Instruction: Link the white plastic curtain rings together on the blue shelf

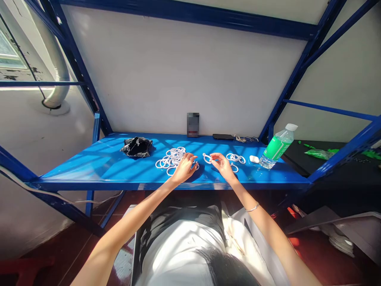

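Observation:
A pile of white rings (pixel 168 159) lies on the blue table, left of centre. My left hand (pixel 183 170) is at the pile's right edge, its fingers curled and partly covering the rings. Between thumb and fingertips a bit of a white ring shows. My right hand (pixel 224 166) pinches a single white ring (pixel 207 159) just above the table, apart from the pile. Beyond this hand a smaller group of white rings (pixel 236 158) rests on the tabletop, with another ring (pixel 235 168) nearer to me.
A crumpled black bag (pixel 137 147) sits at the left. Along the back are a dark box (pixel 193 124), a black phone (pixel 223 137) and a coiled cable (pixel 244 139). To the right stand a white case (pixel 254 159) and a water bottle (pixel 277 147). Blue frame posts flank the table (pixel 98 171).

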{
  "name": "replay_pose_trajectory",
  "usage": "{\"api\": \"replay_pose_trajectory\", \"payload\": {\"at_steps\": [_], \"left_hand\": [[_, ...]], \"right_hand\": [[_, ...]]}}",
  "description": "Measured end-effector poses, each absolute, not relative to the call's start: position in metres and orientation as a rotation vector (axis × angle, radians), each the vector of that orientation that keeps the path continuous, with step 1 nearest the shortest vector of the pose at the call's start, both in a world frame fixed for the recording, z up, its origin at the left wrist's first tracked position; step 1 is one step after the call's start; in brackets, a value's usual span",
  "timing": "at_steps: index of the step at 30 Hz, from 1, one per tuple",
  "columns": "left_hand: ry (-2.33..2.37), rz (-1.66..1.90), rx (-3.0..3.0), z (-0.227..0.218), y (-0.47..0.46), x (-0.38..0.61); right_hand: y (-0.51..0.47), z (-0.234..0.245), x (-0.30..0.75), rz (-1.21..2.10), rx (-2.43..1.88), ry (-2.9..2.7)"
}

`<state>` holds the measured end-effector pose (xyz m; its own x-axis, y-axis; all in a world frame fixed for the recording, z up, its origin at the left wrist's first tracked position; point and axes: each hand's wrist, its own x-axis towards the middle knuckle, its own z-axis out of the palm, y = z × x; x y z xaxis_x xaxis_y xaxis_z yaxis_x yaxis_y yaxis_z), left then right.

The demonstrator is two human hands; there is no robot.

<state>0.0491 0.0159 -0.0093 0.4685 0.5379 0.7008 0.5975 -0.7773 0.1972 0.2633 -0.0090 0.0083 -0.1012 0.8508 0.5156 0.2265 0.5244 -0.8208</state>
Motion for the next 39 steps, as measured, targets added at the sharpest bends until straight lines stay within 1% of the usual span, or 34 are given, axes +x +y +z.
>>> {"api": "replay_pose_trajectory", "payload": {"at_steps": [2, 5, 9, 16, 21, 24, 29, 35, 39], "left_hand": [[-0.978, -1.241, -2.672, -0.008, 0.016, 0.049], [-0.917, -1.289, -2.764, -0.007, 0.015, 0.05], [-0.923, -1.414, -2.834, -0.005, 0.015, 0.052], [-1.154, -1.561, -3.116, 0.006, 0.002, 0.057], [-1.286, -1.864, -3.394, 0.004, -0.001, 0.064], [-1.301, -1.966, -3.502, 0.0, 0.002, 0.065], [-1.316, -1.909, -3.696, 0.0, 0.003, 0.064], [-1.137, -1.756, -3.864, 0.005, 0.0, 0.064], [-1.059, -1.654, -3.925, 0.01, -0.004, 0.063]], "right_hand": [[-0.013, 0.009, 0.257, 0.857, -0.855, -1.597], [-0.016, 0.007, 0.251, 0.961, -0.836, -1.579], [-0.016, 0.002, 0.245, 1.063, -0.854, -1.656], [-0.014, 0.001, 0.246, 1.179, -0.873, -1.738], [-0.014, 0.002, 0.248, 1.275, -0.893, -1.68], [-0.014, 0.003, 0.247, 1.301, -0.905, -1.675], [-0.014, 0.001, 0.243, 1.326, -0.916, -1.761], [-0.015, 0.002, 0.241, 1.378, -0.912, -1.841], [-0.018, 0.003, 0.243, 1.331, -0.914, -1.9]]}}
